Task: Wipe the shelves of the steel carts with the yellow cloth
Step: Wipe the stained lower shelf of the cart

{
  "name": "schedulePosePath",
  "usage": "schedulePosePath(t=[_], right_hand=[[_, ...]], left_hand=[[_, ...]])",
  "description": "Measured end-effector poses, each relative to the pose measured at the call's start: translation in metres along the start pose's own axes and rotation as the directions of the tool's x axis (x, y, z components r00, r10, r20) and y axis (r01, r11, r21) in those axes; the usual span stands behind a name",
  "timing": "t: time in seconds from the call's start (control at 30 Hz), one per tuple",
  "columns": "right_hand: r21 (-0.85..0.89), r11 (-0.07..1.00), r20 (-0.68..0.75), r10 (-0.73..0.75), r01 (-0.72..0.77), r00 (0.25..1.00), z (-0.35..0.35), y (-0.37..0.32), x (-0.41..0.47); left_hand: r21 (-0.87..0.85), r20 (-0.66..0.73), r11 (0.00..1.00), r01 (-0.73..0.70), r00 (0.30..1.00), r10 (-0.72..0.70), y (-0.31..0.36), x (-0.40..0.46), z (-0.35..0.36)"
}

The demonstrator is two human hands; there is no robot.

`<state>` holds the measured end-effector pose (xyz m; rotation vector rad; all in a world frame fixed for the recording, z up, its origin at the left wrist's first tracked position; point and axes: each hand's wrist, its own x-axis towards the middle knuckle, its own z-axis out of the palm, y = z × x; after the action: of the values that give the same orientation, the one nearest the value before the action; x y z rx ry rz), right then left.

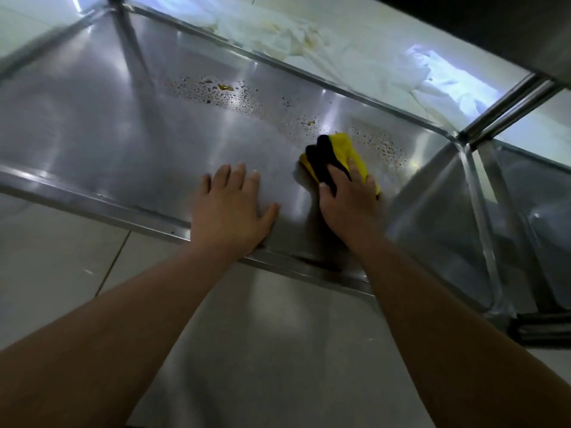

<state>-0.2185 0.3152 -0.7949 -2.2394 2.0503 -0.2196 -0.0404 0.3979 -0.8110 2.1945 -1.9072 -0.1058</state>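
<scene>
Left hand (234,208) flat, fingers spread; right hand (346,202) curled in grip.

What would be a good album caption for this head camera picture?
Right hand presses a yellow cloth on a droplet-speckled steel shelf; left hand rests flat beside it.

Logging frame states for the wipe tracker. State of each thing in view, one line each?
shelf: near part looks wiped, droplets and yellowish spots along the far edge
cloth: bunched, flat on the shelf beside the droplets
right hand: presses on the cloth, fingers over it
left hand: flat on the shelf, fingers spread, holds nothing
white rags: crumpled on the floor beyond the shelf, stained
</scene>
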Motion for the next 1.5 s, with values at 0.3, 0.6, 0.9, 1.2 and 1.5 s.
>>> schedulePosePath(t=[0.3,0.6,0.9,1.2,1.5], right_hand=[[-0.011,0.963,0.147,-0.264,0.268,0.953,0.009,-0.055,0.037],[-0.028,0.973,-0.028,0.227,-0.228,0.973,-0.021,0.101,0.007],[-0.023,0.943,-0.021,0.332,-0.333,0.943,-0.012,0.062,-0.042],[-0.059,0.997,-0.006,0.042,-0.043,0.999,-0.034,0.16,-0.052],[0.041,0.82,-0.027,0.572,-0.571,0.82,-0.038,0.175,-0.041]], left_hand=[[-0.008,-0.011,1.0,0.007,1.0,-0.007,-0.006,0.002,0.0],[-0.028,0.126,0.99,-0.138,0.982,0.14,-0.002,0.006,0.002],[0.094,0.277,0.942,-0.322,0.917,0.285,0.063,0.006,0.009],[-0.093,0.041,0.956,-0.278,0.958,0.282,0.071,-0.008,0.011],[-0.043,-0.004,0.965,-0.259,0.966,0.259,0.075,-0.012,0.019]])
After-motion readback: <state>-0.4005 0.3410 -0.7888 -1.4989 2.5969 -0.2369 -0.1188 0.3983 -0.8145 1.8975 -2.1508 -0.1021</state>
